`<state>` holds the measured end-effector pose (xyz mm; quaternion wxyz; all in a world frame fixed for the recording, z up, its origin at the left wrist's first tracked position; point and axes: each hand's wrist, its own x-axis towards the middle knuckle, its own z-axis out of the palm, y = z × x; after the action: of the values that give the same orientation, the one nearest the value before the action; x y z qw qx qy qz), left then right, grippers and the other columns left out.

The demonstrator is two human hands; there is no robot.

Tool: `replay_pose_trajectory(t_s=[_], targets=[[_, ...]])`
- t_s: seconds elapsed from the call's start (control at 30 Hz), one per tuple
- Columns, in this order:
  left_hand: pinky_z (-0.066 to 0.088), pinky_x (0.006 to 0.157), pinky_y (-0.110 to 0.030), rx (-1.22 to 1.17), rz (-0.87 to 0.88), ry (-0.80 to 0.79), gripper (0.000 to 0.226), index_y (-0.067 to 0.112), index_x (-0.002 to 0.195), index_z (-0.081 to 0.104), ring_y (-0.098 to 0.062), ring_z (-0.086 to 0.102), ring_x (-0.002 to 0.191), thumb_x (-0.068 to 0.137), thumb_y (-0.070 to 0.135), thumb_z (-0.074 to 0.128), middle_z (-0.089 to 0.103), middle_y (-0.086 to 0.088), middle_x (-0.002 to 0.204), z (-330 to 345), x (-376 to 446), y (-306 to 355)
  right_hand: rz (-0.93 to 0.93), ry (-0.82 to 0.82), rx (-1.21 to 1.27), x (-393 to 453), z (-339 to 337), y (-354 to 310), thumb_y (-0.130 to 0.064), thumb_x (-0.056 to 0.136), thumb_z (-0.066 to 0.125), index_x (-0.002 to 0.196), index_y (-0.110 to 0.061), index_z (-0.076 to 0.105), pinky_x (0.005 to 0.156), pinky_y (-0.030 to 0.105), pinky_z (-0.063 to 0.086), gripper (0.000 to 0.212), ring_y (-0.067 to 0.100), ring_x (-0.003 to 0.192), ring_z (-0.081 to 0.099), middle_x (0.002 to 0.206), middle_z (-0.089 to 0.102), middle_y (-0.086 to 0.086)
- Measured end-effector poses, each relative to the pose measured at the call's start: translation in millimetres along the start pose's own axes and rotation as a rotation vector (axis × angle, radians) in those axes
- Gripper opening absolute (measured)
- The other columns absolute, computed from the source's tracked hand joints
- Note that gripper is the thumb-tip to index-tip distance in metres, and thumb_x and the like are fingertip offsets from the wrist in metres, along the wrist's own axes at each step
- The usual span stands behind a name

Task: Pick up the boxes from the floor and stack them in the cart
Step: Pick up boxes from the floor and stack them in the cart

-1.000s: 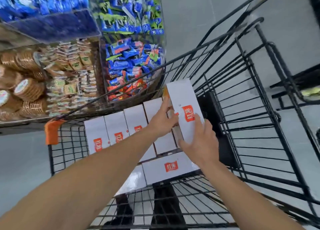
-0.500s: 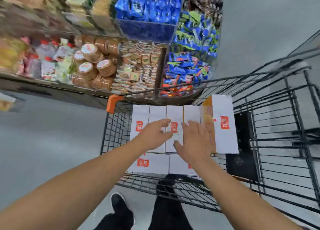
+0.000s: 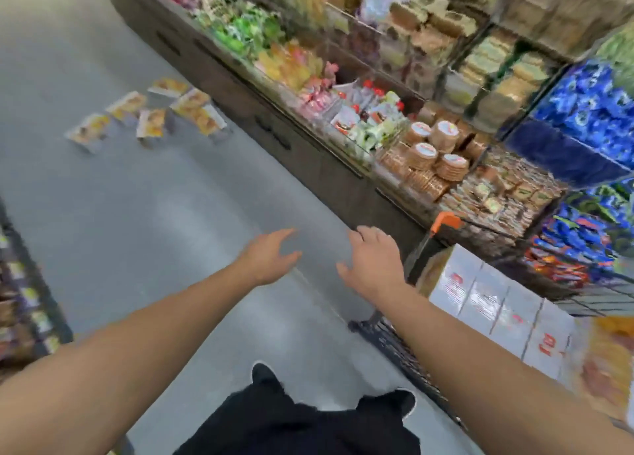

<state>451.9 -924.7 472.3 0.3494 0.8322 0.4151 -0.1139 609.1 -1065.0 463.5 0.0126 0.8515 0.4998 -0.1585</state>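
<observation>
While both hands [image 3: 322, 262] hang spread and empty, yellowish, seemingly picture-printed boxes [image 3: 147, 114] lie scattered on the floor [image 3: 137, 214].

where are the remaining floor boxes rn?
Head view, upper left: the loose boxes lie scattered on the grey floor, beside the base of the shelving unit, well ahead of both empty hands.

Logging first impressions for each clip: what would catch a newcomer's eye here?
Two bare arms stretch forward over the grey floor, the left hand and right hand both open and holding nothing. Far left up the aisle lie scattered yellow-and-white boxes. At right, white boxes with red labels fill the black wire cart.
</observation>
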Motion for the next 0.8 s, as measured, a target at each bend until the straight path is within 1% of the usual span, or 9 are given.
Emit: replay_pose_trajectory(t_s=[0.07, 0.1, 0.2, 0.3, 0.43, 0.53, 0.67, 0.8], targets=[[0.043, 0.104, -0.036, -0.063, -0.047, 0.069, 0.059, 0.027, 0.145, 0.043, -0.026, 0.054, 0.126, 0.09, 0.039, 0.061, 0.056, -0.005, 0.141, -31, -10, -45, -0.062, -0.013, -0.036, 24, -5, -51, -0.058, 0.077, 0.043, 0.136, -0.017, 0.05, 0.112, 0.045, 0.031, 0.072, 0.031, 0.132, 0.04, 0.139, 0.048, 0.008], [0.043, 0.105, -0.035, -0.106, -0.081, 0.11, 0.059, 0.026, 0.145, 0.044, -0.026, 0.055, 0.125, 0.09, 0.038, 0.061, 0.055, -0.005, 0.141, -49, -18, -72, -0.105, -0.014, -0.056, 37, -7, -82, -0.059, 0.076, 0.043, 0.134, -0.018, 0.051, 0.112, 0.044, 0.032, 0.072, 0.03, 0.131, 0.041, 0.137, 0.049, 0.007], [0.042, 0.104, -0.03, -0.186, -0.148, 0.194, 0.058, 0.021, 0.144, 0.045, -0.024, 0.056, 0.124, 0.09, 0.034, 0.062, 0.054, -0.005, 0.143, -87, -29, -127, -0.198, -0.027, -0.089, 69, -17, -147, -0.059, 0.079, 0.049, 0.134, -0.018, 0.05, 0.111, 0.042, 0.032, 0.069, 0.028, 0.131, 0.042, 0.137, 0.05, 0.005], [0.038, 0.108, -0.031, -0.261, -0.221, 0.276, 0.059, 0.02, 0.144, 0.045, -0.023, 0.052, 0.129, 0.09, 0.034, 0.063, 0.051, -0.002, 0.146, -121, -31, -175, -0.279, -0.04, -0.109, 104, -25, -202, -0.053, 0.082, 0.052, 0.135, -0.017, 0.05, 0.112, 0.04, 0.032, 0.064, 0.027, 0.131, 0.042, 0.138, 0.05, 0.005], [0.04, 0.107, -0.032, -0.347, -0.279, 0.365, 0.059, 0.021, 0.144, 0.045, -0.022, 0.053, 0.127, 0.09, 0.035, 0.062, 0.051, -0.001, 0.145, -163, -21, -224, -0.359, -0.05, -0.107, 156, -34, -255, -0.049, 0.087, 0.053, 0.139, -0.014, 0.048, 0.113, 0.038, 0.032, 0.063, 0.028, 0.132, 0.042, 0.14, 0.05, 0.007], [0.04, 0.098, -0.028, -0.38, -0.307, 0.411, 0.059, 0.024, 0.145, 0.043, -0.02, 0.056, 0.122, 0.09, 0.037, 0.061, 0.05, 0.002, 0.145, -201, 3, -257, -0.398, -0.043, -0.089, 207, -39, -290, -0.049, 0.089, 0.054, 0.141, -0.013, 0.047, 0.113, 0.036, 0.031, 0.063, 0.027, 0.133, 0.043, 0.141, 0.05, 0.007], [0.039, 0.092, -0.025, -0.397, -0.346, 0.467, 0.058, 0.025, 0.144, 0.044, -0.018, 0.059, 0.119, 0.09, 0.037, 0.061, 0.05, 0.005, 0.144, -260, 48, -299, -0.418, -0.048, -0.027, 288, -46, -334, -0.048, 0.091, 0.054, 0.143, -0.013, 0.045, 0.112, 0.035, 0.03, 0.064, 0.026, 0.133, 0.042, 0.144, 0.048, 0.006], [0.039, 0.091, -0.025, -0.421, -0.413, 0.501, 0.058, 0.026, 0.144, 0.044, -0.018, 0.06, 0.118, 0.09, 0.037, 0.061, 0.051, 0.004, 0.144, -329, 102, -336, -0.419, -0.109, 0.046, 385, -64, -386, -0.045, 0.091, 0.056, 0.145, -0.012, 0.042, 0.112, 0.034, 0.029, 0.064, 0.027, 0.136, 0.04, 0.146, 0.045, 0.008]])
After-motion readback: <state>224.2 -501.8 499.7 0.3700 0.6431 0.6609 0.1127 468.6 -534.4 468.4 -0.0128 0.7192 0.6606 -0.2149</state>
